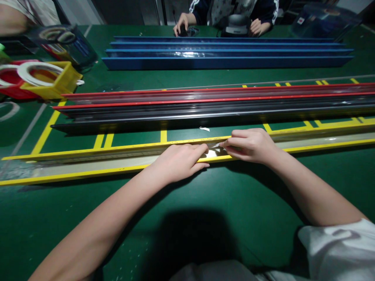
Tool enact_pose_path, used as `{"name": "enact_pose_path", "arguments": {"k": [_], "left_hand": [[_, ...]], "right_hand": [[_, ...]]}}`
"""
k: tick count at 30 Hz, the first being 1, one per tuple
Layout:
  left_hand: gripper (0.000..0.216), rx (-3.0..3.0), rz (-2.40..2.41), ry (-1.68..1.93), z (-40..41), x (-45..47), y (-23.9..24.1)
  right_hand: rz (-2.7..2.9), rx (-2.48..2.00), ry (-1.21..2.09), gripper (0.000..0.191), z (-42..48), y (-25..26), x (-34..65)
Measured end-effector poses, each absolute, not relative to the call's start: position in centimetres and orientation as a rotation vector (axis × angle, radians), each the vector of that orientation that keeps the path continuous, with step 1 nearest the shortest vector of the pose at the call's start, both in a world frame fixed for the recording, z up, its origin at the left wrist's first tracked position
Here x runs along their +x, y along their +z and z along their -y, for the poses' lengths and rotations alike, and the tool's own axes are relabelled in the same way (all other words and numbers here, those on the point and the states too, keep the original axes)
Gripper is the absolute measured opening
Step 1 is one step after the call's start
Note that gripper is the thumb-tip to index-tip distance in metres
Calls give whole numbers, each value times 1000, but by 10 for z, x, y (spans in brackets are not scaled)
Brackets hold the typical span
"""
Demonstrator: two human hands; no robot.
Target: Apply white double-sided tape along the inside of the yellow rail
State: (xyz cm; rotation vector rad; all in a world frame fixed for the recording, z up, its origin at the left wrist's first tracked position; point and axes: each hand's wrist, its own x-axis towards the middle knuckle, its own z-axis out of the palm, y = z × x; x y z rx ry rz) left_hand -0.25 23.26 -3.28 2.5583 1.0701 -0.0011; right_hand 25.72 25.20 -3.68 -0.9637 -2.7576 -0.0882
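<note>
A long yellow channel strip [88,164] lies across the green table in front of me. My left hand [180,162] rests over it, fingers curled and pressing on its near edge. My right hand [250,145] is closed in a pinch on a small pale piece of film or tape [215,146] at the strip, just right of the left fingertips. The two hands nearly touch.
Behind the yellow strip lie long red and black strips [205,105], then blue strips [225,52]. A yellow bin with tape rolls [43,80] stands at the far left. Another person's hands [183,23] work at the table's far side. A small white scrap [204,128] lies on the table.
</note>
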Motion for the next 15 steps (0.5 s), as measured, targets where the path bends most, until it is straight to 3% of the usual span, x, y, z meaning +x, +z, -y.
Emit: {"name": "enact_pose_path", "arguments": {"k": [15], "left_hand": [[40,2591,-1040,16,-233,-4,-38]], "right_hand": [[2764,-944,-14,18,-254,-40,262]]}}
